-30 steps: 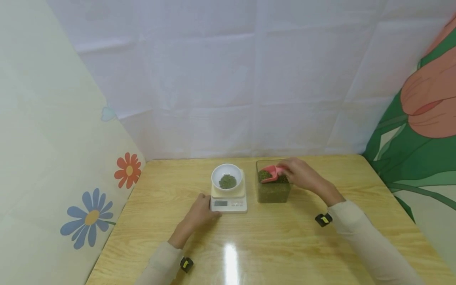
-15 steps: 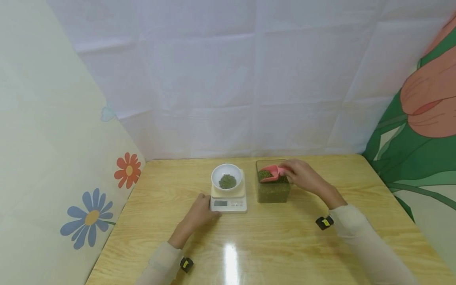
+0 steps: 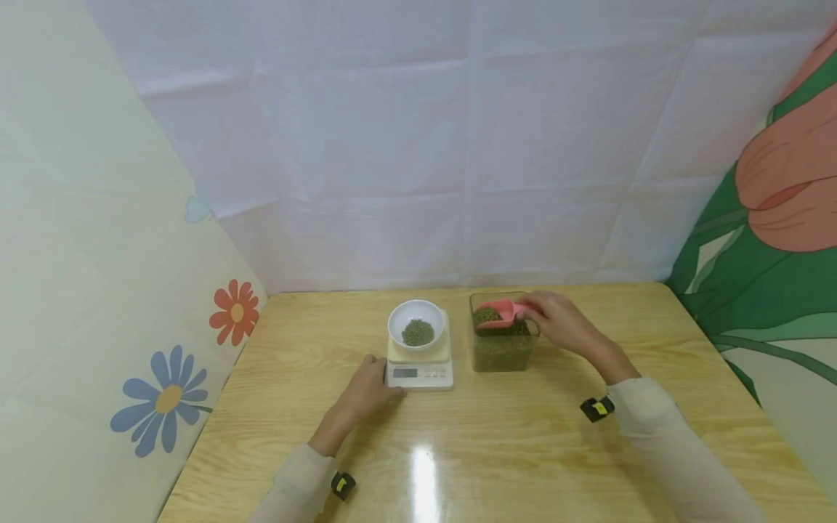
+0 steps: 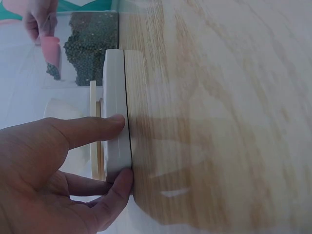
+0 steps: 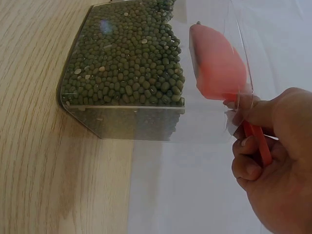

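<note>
My left hand (image 3: 368, 388) grips the near left corner of a white kitchen scale (image 3: 428, 380); in the left wrist view the thumb lies on the scale's front side and the curled fingers touch its left side. A white bowl (image 3: 397, 326) on the scale holds some mung beans (image 3: 418, 333). To the right, my right hand (image 3: 557, 319) pinches the handle of a pink scoop (image 5: 219, 68). The scoop carries mung beans and sits at the top of a clear square container (image 3: 500, 354), above the mung beans (image 5: 126, 58) inside. The display's reading is too small to read.
Scale and container stand side by side on a wooden table (image 3: 497, 450), with a narrow gap between them. A white cloth (image 3: 366, 160) hangs behind the table's back edge. Flower-patterned panels (image 3: 98, 290) flank it on both sides.
The scoop has risen slightly and levelled within the container's opening, and my right hand has shifted a little to the right. My left hand and the scale have stayed put.
</note>
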A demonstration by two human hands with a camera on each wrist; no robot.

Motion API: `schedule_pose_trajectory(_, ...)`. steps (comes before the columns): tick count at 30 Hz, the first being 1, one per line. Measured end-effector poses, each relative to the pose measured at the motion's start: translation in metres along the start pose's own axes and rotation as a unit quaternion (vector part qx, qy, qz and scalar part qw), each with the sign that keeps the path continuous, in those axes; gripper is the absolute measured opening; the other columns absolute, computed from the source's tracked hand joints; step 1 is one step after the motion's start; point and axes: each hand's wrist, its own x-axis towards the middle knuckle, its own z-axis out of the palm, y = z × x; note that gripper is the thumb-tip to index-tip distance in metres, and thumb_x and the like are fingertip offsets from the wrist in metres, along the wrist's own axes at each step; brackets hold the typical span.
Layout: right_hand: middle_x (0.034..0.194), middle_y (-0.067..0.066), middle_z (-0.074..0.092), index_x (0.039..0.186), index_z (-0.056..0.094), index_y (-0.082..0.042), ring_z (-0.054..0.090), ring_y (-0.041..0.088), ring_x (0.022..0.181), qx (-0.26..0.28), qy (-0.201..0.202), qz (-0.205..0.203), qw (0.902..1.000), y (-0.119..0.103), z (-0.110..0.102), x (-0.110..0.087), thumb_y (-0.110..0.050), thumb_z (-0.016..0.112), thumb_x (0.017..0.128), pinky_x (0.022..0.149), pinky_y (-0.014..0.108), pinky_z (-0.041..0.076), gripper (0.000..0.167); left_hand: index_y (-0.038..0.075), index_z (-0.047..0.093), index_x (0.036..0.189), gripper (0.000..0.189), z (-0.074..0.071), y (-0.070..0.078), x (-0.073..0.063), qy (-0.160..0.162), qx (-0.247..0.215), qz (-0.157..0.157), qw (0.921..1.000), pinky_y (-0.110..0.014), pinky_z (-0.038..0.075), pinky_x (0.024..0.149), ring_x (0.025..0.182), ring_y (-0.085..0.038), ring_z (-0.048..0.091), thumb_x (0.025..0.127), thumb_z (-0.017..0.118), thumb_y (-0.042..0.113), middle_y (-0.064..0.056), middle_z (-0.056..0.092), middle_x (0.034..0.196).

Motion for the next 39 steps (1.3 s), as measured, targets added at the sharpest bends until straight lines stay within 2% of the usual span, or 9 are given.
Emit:
schedule_pose_trajectory(10, 0.119, 0.024, 0.074, 0.127, 0.071, 0.006, 0.070, 0.042, 0.110, -0.003, 0.016, 0.002, 0.9999, 0.0008, -0.0045, -0.0020, -0.012, 0.060, 0.108, 0.093, 0.060, 0.057, 0.028, -0.003, 0.067, 0.134, 0.061, 0.0002, -0.0017, 0.0007, 0.002, 0.009, 0.000, 1.0000, -0.044, 0.059, 0.089, 0.095, -0.023, 0.054, 0.081, 0.090, 0.015, -0.013, 0.058, 0.109)
schedule_pose_trajectory(22, 0.116, 0.025, 0.073, 0.122, 0.072, 0.006, 0.068, 0.041, 0.106, -0.003, 0.039, 0.002, 0.9992, 0.0023, -0.0059, -0.0024, -0.008, 0.060, 0.108, 0.088, 0.058, 0.056, 0.023, -0.003, 0.066, 0.136, 0.062, -0.0009, -0.0006, 0.0002, -0.003, -0.002, -0.008, 1.0000, -0.043, 0.059, 0.087, 0.094, -0.023, 0.054, 0.081, 0.090, 0.015, -0.013, 0.057, 0.109)
schedule_pose_trajectory(33, 0.118, 0.026, 0.072, 0.125, 0.070, 0.008, 0.068, 0.042, 0.107, -0.001, 0.038, 0.004, 0.9993, 0.0035, -0.0064, -0.0026, -0.008, 0.057, 0.109, 0.089, 0.059, 0.056, 0.026, -0.002, 0.065, 0.137, 0.063, -0.0005, -0.0016, 0.0006, -0.004, 0.001, -0.010, 0.9999, -0.043, 0.059, 0.088, 0.094, -0.023, 0.054, 0.082, 0.090, 0.016, -0.013, 0.057, 0.110)
schedule_pose_trajectory(39, 0.115, 0.024, 0.072, 0.125, 0.070, 0.007, 0.068, 0.038, 0.102, -0.001, 0.043, 0.006, 0.9991, 0.0019, -0.0085, -0.0028, -0.011, 0.058, 0.109, 0.086, 0.056, 0.057, 0.027, -0.003, 0.065, 0.137, 0.064, -0.0003, -0.0016, 0.0007, -0.002, -0.001, -0.007, 1.0000, -0.045, 0.059, 0.089, 0.095, -0.023, 0.055, 0.082, 0.090, 0.015, -0.014, 0.057, 0.110)
